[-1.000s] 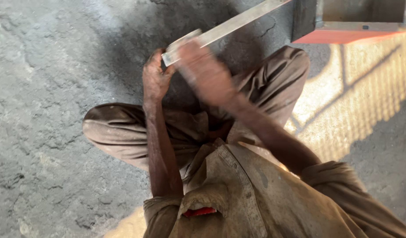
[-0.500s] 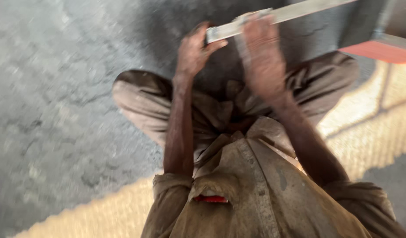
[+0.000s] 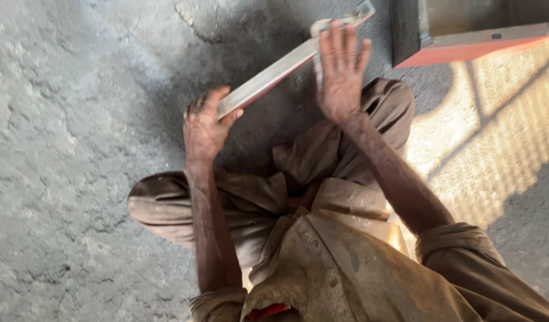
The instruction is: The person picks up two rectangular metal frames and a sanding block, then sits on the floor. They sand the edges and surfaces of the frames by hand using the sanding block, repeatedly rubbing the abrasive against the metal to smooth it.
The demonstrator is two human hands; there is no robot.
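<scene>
A long flat metal bar (image 3: pixel 274 74), pale grey with a reddish lower edge, slants from lower left to upper right above my crossed legs. My left hand (image 3: pixel 204 128) grips its near end, thumb on top. My right hand (image 3: pixel 341 71) lies flat over the far part of the bar, fingers spread and pressing a grey scrap of cloth or paper (image 3: pixel 325 27) against it. The bar's far tip shows just beyond the fingers.
I sit cross-legged on a rough grey concrete floor (image 3: pixel 66 119) in dusty brown clothes. A dark metal box frame with an orange-red edge (image 3: pixel 471 48) stands at the top right. Sunlit, mesh-patterned floor (image 3: pixel 501 125) lies to the right.
The view has shifted; the bar now tilts more steeply. My right hand has slid up along the bar toward its far end. My left hand keeps its grip on the near end.
</scene>
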